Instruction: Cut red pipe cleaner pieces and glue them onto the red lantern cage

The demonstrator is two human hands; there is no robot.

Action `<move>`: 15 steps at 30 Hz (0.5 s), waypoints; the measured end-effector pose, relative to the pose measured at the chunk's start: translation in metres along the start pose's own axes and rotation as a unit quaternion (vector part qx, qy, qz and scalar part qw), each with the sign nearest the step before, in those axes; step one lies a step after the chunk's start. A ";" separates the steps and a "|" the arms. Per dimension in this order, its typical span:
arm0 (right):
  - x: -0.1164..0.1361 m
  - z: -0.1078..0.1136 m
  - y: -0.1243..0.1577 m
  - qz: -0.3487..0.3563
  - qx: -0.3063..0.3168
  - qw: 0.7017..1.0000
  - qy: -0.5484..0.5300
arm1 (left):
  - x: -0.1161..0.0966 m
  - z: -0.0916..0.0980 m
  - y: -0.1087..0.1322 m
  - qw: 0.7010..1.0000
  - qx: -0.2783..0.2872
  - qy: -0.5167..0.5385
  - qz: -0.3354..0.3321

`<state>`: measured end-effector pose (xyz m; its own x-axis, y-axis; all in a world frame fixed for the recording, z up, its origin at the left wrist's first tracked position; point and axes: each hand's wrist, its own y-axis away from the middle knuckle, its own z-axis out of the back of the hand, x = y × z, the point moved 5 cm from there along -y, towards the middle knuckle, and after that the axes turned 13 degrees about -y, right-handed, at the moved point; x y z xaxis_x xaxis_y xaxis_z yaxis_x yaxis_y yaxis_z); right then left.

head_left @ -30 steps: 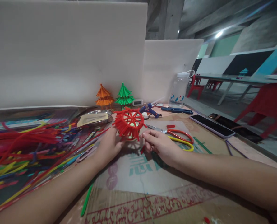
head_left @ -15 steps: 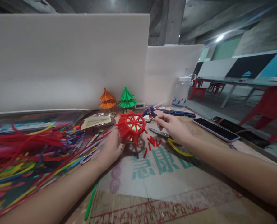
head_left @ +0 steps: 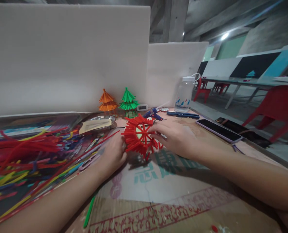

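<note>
My left hand (head_left: 114, 150) holds the left side of a red wheel-like craft piece (head_left: 134, 137), with spokes in a ring and a fringe of short red strips around it. The piece is tilted, its spoked face toward the right. My right hand (head_left: 174, 137) is at the right side of the piece, fingers bent and at its spoked face; whether a small part is between them cannot be seen. Loose red bits lie partly hidden under the right hand. Behind stand an orange tiered model (head_left: 107, 103) and a green one (head_left: 128, 103).
Colored strips (head_left: 20, 161) cover the left. A metal dish (head_left: 99, 123) with paper, a glue gun (head_left: 153, 113), a blue tool (head_left: 182, 115) and a clear bottle (head_left: 183, 95) stand at the back. A phone (head_left: 218, 130) lies right; a green strip (head_left: 89, 212) lies in front.
My right hand has moved in to the red piece and now covers the scissors and yellow loop. The red piece has turned slightly. The whole view has shifted a little.
</note>
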<state>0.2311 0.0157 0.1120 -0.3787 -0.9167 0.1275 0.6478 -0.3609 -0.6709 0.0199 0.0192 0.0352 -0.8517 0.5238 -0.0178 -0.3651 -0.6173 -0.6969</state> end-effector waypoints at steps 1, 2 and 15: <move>0.001 -0.001 0.000 0.006 0.009 1.000 0.007 | -0.002 0.002 -0.001 1.000 -0.004 0.004 -0.009; 0.002 -0.001 0.000 0.010 0.015 1.000 0.009 | -0.004 0.003 -0.002 1.000 -0.007 0.009 -0.019; -0.015 0.011 0.000 -0.026 -0.035 0.999 -0.030 | 0.006 -0.002 -0.004 0.996 0.009 0.069 0.053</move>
<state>0.2442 0.0275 0.1179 -0.3681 -0.9067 0.2059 0.5793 -0.3969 -0.7120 0.0171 0.0256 0.0363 -0.8266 0.5300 -0.1893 -0.2837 -0.6829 -0.6731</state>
